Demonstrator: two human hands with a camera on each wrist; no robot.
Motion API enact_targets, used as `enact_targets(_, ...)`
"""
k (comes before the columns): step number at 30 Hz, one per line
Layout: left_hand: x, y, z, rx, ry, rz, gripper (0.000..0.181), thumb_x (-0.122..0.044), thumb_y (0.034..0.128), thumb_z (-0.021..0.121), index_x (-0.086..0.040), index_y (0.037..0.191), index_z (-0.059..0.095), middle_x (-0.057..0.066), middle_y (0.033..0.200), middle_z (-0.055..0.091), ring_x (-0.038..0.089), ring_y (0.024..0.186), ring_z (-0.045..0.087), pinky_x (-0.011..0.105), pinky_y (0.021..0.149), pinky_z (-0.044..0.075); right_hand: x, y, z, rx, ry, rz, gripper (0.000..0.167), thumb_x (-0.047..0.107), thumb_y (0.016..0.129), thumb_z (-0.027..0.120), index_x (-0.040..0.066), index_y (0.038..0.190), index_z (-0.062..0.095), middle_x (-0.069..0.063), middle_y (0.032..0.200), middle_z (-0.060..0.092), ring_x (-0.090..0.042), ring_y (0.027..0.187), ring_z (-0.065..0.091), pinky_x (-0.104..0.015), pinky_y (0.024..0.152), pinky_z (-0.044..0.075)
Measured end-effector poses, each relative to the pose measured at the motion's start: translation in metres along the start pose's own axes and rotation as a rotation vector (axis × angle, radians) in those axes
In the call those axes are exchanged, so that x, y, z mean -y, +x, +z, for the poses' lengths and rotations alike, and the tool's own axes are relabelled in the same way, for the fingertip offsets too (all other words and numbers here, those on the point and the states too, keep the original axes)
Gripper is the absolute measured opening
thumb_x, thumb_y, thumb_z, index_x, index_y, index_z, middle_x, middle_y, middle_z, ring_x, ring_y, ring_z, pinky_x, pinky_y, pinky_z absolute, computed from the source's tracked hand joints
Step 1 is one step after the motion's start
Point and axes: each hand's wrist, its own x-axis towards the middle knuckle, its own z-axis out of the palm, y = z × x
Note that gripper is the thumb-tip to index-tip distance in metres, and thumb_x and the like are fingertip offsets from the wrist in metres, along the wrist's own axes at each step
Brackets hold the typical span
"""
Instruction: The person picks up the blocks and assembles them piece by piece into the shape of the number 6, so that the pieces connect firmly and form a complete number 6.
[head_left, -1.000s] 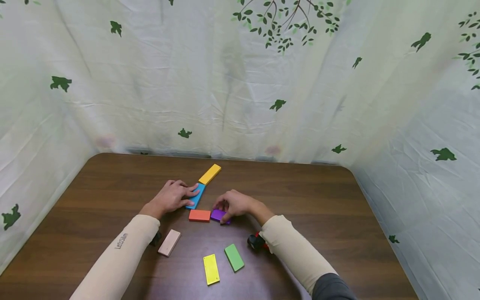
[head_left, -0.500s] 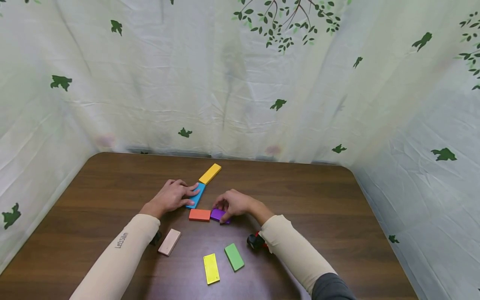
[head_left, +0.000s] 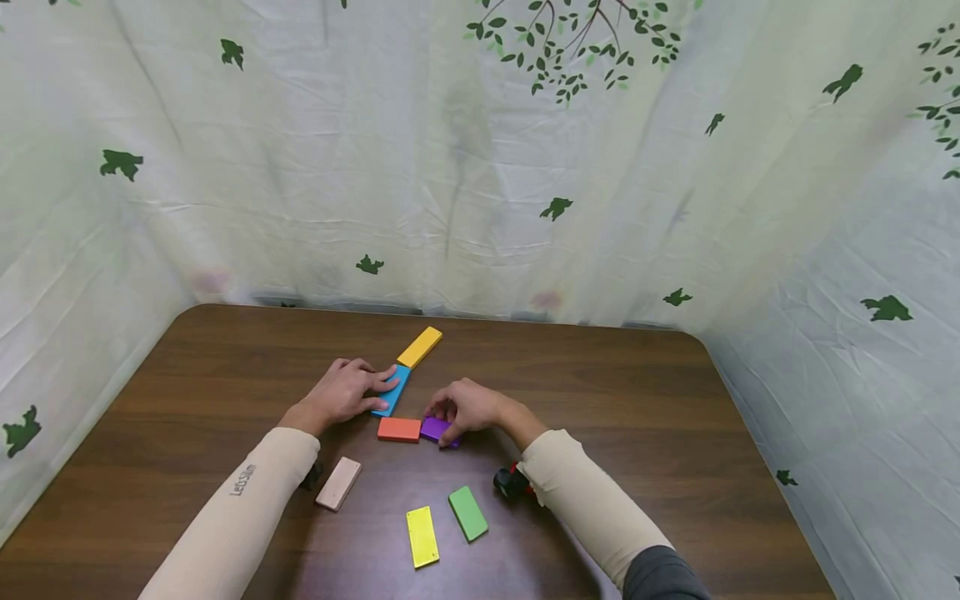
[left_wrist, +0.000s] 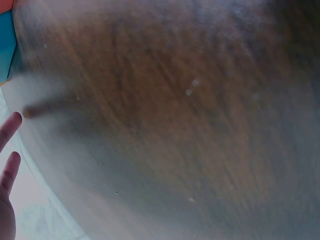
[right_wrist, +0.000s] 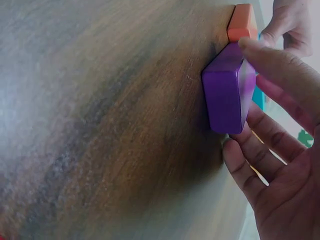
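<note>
On the brown table my left hand [head_left: 347, 397] rests its fingers over a blue block [head_left: 396, 387]. The blue block's far end meets an orange-yellow block [head_left: 420, 347]; its near end is by a red-orange block [head_left: 399, 430]. My right hand [head_left: 480, 408] pinches a purple block [head_left: 432, 428] between thumb and fingers. In the right wrist view the purple block [right_wrist: 222, 100] lies on the table, its far end against the red-orange block [right_wrist: 241, 22]. The left wrist view catches only some fingertips [left_wrist: 10, 131] and part of the blue block [left_wrist: 6, 42].
A pale wooden block [head_left: 339, 484] lies left of centre, nearer the front. Yellow [head_left: 423, 537] and green [head_left: 468, 514] blocks lie flat in front. The table [head_left: 637, 400] ends at a leaf-patterned curtain [head_left: 465, 183]. A black wrist device [head_left: 512, 482] hangs under the right forearm.
</note>
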Motion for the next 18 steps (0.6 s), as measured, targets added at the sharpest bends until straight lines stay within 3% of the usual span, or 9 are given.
enact_targets(9, 0.001, -0.001, 0.000, -0.020, 0.002, 0.010, 0.056, -0.036, 0.0891, 0.066, -0.012, 0.138, 0.051, 0.010, 0.146, 0.046, 0.037, 0.116, 0.049, 0.059, 0.095, 0.033, -0.005, -0.008, -0.001, -0.017, 0.067, 0.025, 0.047, 0.019, 0.074, 0.085, 0.008, 0.116, 0.067, -0.001, 0.093, 0.064, -0.007, 0.073, 0.055, -0.017, 0.066, 0.047)
enact_targets(18, 0.001, 0.000, 0.001, -0.013, -0.004, 0.017, 0.056, -0.036, 0.0894, 0.065, -0.012, 0.138, 0.051, 0.010, 0.146, 0.046, 0.037, 0.115, 0.048, 0.059, 0.095, 0.033, -0.014, -0.031, -0.004, -0.024, 0.086, 0.013, 0.044, 0.016, 0.074, 0.085, 0.009, 0.114, 0.068, 0.000, 0.089, 0.062, -0.004, 0.069, 0.052, -0.018, 0.064, 0.046)
